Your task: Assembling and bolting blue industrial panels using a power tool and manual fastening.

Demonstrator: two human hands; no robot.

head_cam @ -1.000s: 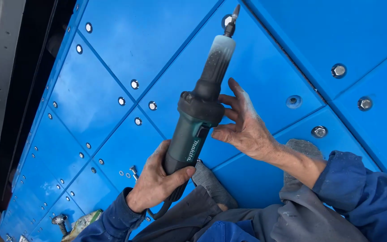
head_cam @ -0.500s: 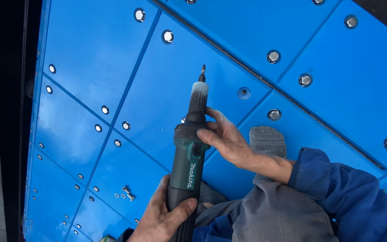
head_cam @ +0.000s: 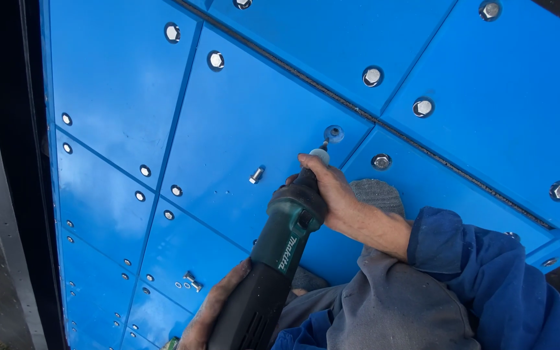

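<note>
The left hand (head_cam: 210, 312) is gripping the black rear body of a green and black die grinder (head_cam: 268, 272), low on the blue panel wall (head_cam: 241, 123) near its bottom edge. A loose bolt (head_cam: 256, 174) is sticking out of the panel just left of the tool. The right hand (head_cam: 327, 192) is clenching the grinder's front neck, the tip sitting at an empty bolt hole (head_cam: 334, 133) beside a seam. Farther right, hex bolts (head_cam: 422, 107) are lining the panel edges.

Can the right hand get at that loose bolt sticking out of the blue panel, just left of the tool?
Probably yes. The right hand grips the grinder near its nose, and the loose bolt lies just beside it on bare blue panel, nothing between. It would have to let go of the tool first.
</note>
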